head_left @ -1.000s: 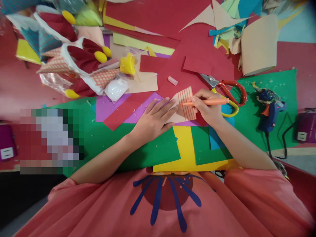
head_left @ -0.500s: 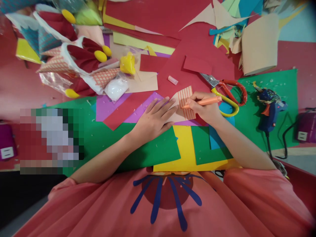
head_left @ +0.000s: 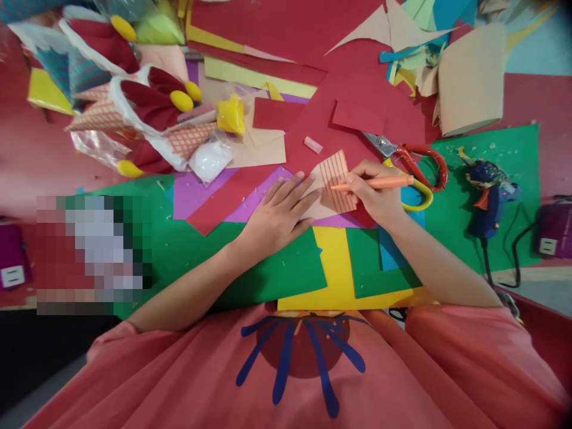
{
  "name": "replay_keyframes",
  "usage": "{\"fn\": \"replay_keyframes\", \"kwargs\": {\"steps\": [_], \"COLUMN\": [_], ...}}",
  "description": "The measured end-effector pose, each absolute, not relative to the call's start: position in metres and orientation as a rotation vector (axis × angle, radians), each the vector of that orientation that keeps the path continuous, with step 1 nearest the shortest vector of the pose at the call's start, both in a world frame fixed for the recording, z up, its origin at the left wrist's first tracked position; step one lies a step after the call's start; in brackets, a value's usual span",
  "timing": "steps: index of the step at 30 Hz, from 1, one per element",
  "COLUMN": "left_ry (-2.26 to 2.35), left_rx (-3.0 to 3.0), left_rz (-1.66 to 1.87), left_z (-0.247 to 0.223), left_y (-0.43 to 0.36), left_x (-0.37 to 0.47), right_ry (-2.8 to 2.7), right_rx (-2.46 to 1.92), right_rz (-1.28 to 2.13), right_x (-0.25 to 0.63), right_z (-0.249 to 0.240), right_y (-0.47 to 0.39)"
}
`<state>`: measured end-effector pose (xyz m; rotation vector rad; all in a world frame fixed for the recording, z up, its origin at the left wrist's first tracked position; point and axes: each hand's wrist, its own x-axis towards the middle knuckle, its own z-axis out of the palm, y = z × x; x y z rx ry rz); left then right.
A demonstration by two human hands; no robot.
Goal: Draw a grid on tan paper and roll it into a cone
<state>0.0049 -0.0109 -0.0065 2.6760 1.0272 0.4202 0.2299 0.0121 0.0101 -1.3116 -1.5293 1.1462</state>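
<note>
My left hand [head_left: 279, 205] lies flat with its fingers stretched out over the left part of a cream paper piece [head_left: 316, 205]. Orange stripes [head_left: 336, 182] run across the right part of that paper. In my right hand [head_left: 378, 193] is an orange felt-tip pen [head_left: 386, 181], gripped between thumb and fingers, its tip at the striped area; whether it touches the paper I cannot tell. The pen's small pale orange cap [head_left: 313, 145] rests on red paper above the striped piece. Just beyond my right hand lie scissors [head_left: 417, 167] with red and yellow handles.
At right a blue glue gun [head_left: 485, 202] with a cord rests on a green sheet [head_left: 522, 155]. Cone-shaped paper crafts [head_left: 147, 107] crowd the upper left, near a white bag [head_left: 211, 158]. A rolled beige paper [head_left: 471, 83] and scraps occupy the upper right.
My right hand and the pen have shifted slightly right and up. The striped paper has turned a little. My left hand stays almost in place.
</note>
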Motion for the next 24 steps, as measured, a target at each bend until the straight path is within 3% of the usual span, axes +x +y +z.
{"fn": "replay_keyframes", "kwargs": {"steps": [18,24], "left_ry": [1.032,1.07], "left_rx": [2.625,2.621], "left_rz": [0.377,0.39], "left_z": [-0.0075,-0.0083], "left_y": [-0.0109,-0.0106], "left_x": [0.0043,0.0036], "right_ry": [-1.615,-1.496], "right_rx": [-1.307,-1.327], "right_rz": [1.244,1.112], "right_x": [0.228,0.2299], "right_z": [0.0119,0.012], "right_y": [0.0148,0.0118]}}
